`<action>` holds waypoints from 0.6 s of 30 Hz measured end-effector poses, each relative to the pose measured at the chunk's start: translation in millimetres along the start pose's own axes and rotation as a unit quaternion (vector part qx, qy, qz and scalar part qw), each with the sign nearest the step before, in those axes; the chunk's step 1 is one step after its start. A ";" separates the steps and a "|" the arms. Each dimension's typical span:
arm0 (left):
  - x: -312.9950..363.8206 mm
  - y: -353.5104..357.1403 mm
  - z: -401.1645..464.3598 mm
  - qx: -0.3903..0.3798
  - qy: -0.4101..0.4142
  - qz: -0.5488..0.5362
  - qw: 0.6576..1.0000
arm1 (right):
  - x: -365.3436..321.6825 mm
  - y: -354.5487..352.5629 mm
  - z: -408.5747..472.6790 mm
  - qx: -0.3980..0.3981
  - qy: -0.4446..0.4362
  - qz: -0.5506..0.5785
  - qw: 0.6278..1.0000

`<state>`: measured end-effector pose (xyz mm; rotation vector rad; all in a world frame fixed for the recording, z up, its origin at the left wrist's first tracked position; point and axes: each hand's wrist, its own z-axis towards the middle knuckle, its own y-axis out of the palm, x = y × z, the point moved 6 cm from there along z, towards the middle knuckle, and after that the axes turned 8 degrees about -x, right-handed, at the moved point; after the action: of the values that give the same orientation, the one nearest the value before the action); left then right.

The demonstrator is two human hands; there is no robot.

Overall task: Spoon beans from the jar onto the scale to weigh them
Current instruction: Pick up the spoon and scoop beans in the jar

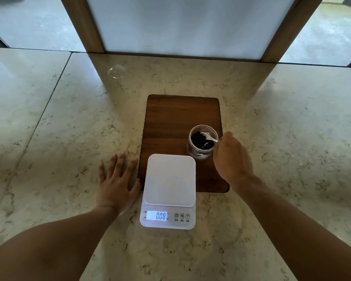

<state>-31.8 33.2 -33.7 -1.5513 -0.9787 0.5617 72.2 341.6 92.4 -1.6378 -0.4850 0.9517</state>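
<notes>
**Figure: Spoon in the jar, scale pan bare**

The right hand grips the handle of a white spoon, whose bowl dips into the open jar. The jar holds dark beans and stands on the right side of a wooden board, just behind the scale's far right corner. The left hand lies flat on the table, fingers spread and holding nothing, with its thumb close to the left edges of the board and the scale. The scale sits between the two hands, its rear part over the board and its front on the table. Its white pan is bare, and its lit display shows a reading at or near zero; the last digit is not sharp enough to read with confidence. A clear round object, possibly the jar's lid, lies well apart on the table to the rear left.

Progress, as judged from this view: the task is at its start. The jar is open, the scale is on, and the spoon is in the beans, but no beans have reached the pan. Whether the spoon is already loaded cannot be told. The lift, the carry to the pan, the tipping out and any further spoonfuls all remain.
</notes>
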 end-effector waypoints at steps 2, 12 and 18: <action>0.5 -0.3 -0.5 0.002 0.001 -0.001 1.000 | -1.6 -1.3 -0.4 -0.001 -0.009 -0.030 1.000; -0.5 0.0 0.0 -0.002 -0.002 0.003 1.000 | -1.0 -6.1 6.4 -0.026 -0.008 -0.077 0.997; -1.6 1.6 0.5 -0.002 -0.002 0.003 1.000 | -0.8 -3.0 8.6 -0.048 0.043 -0.027 0.998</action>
<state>-32.6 32.2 -35.6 -1.5573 -0.9801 0.5674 65.5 347.1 95.1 -1.7361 -0.5207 0.8239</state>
